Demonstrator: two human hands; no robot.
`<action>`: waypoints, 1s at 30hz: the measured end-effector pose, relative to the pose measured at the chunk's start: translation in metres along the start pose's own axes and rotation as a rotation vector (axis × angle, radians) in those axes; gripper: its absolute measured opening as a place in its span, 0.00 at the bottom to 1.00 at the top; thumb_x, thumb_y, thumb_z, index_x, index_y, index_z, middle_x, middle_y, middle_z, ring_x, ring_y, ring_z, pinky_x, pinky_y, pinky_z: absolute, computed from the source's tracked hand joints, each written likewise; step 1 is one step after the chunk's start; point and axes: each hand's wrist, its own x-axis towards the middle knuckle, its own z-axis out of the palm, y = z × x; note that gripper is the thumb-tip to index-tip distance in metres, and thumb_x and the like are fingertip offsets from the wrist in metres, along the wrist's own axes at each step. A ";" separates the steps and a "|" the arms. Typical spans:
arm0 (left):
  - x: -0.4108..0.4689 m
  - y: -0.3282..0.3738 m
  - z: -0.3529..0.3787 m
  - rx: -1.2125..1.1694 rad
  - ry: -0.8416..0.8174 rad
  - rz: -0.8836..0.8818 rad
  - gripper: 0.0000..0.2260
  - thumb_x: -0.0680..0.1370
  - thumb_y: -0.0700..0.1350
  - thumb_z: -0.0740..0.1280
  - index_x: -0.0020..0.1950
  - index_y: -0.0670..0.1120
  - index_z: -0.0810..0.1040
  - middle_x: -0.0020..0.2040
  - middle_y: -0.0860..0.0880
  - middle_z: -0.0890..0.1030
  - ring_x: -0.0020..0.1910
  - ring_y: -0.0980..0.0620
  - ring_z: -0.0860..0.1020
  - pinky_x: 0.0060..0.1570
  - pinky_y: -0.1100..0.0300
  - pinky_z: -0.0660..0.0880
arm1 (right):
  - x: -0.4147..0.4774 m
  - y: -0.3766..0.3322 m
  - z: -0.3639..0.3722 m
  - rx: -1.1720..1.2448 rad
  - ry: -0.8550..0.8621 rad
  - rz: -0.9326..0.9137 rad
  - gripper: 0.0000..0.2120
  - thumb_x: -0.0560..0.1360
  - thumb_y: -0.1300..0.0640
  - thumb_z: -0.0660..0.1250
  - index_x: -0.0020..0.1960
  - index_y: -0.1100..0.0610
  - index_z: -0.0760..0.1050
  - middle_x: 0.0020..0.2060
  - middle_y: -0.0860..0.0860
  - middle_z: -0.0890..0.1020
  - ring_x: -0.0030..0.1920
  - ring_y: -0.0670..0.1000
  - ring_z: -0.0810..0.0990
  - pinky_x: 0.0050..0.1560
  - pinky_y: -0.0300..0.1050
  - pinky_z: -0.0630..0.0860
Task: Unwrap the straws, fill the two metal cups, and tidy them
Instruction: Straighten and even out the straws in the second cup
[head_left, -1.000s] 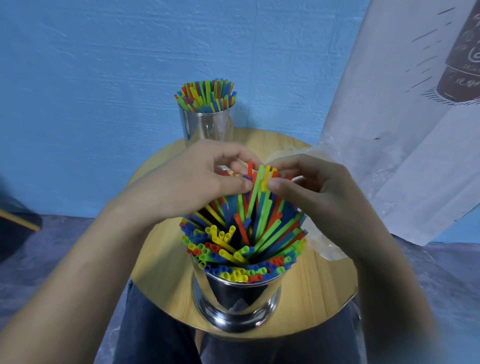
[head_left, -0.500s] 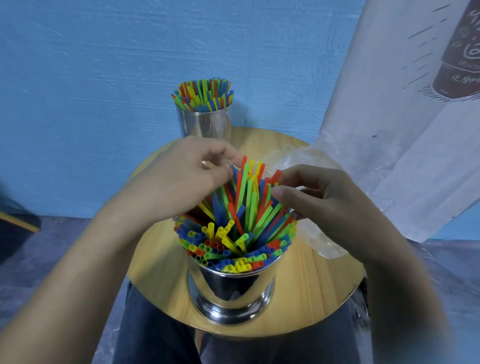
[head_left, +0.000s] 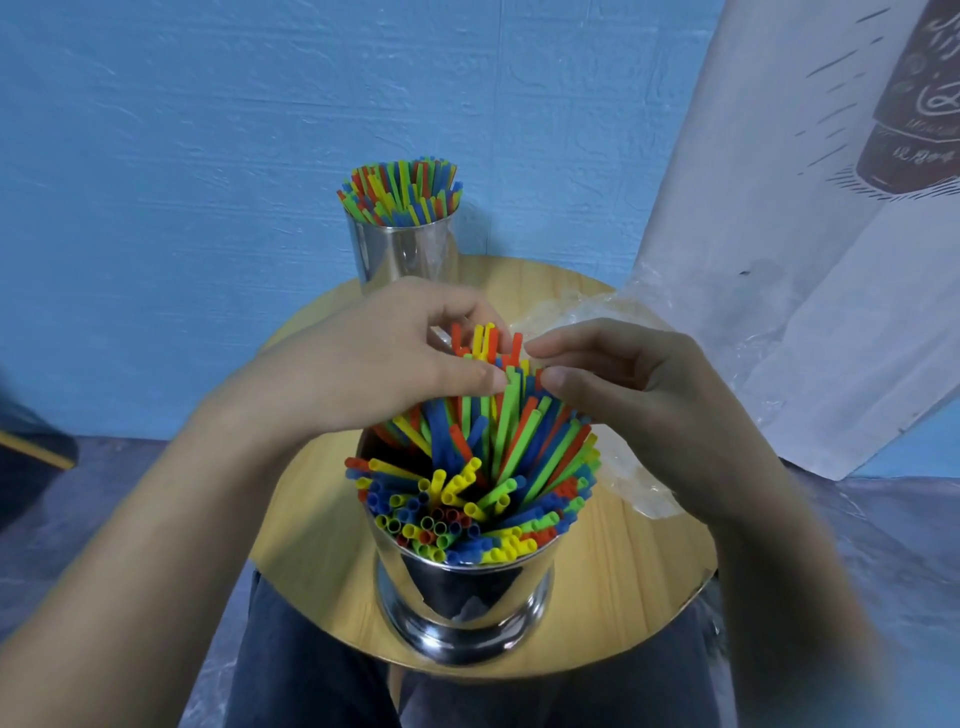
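Left hand (head_left: 374, 364): fingers curled, thumb and fingertips gripping the top ends of the near-cup straws (head_left: 498, 441) from the left.
Far cup (head_left: 405, 249): metal, upright beyond the left fingers, packed with far straws (head_left: 400, 192) standing level.
Near cup (head_left: 462, 592): metal, upright on the table (head_left: 623, 571) below both sets of fingers; its red, blue, green and yellow straws fan outward, the tallest between the fingers.
Right hand (head_left: 639, 395): thumb and forefinger pinching the same bunch from the right.
Wrapper (head_left: 571, 312): clear crumpled plastic behind the right fingers.

Script on white banner (head_left: 753, 218) bottle drawing (head_left: 914, 130): illegible.
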 end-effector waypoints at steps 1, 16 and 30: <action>0.000 0.000 0.000 0.004 0.000 0.001 0.04 0.75 0.50 0.76 0.48 0.55 0.84 0.46 0.53 0.85 0.46 0.55 0.84 0.50 0.54 0.80 | 0.000 0.000 0.000 0.011 -0.001 -0.003 0.08 0.80 0.61 0.68 0.57 0.55 0.82 0.50 0.50 0.87 0.54 0.49 0.86 0.48 0.41 0.81; -0.005 0.001 -0.005 0.395 0.160 -0.169 0.08 0.79 0.58 0.69 0.57 0.61 0.79 0.50 0.61 0.80 0.50 0.52 0.79 0.53 0.52 0.75 | -0.007 -0.003 -0.003 0.021 -0.040 0.051 0.15 0.77 0.50 0.67 0.60 0.55 0.81 0.51 0.49 0.87 0.52 0.47 0.86 0.51 0.42 0.83; -0.005 0.007 -0.018 0.196 -0.221 -0.142 0.20 0.71 0.61 0.76 0.61 0.66 0.78 0.51 0.61 0.85 0.49 0.62 0.83 0.53 0.58 0.80 | -0.003 0.000 0.002 -0.042 -0.081 0.045 0.09 0.82 0.58 0.65 0.57 0.53 0.83 0.50 0.50 0.87 0.52 0.51 0.87 0.55 0.52 0.83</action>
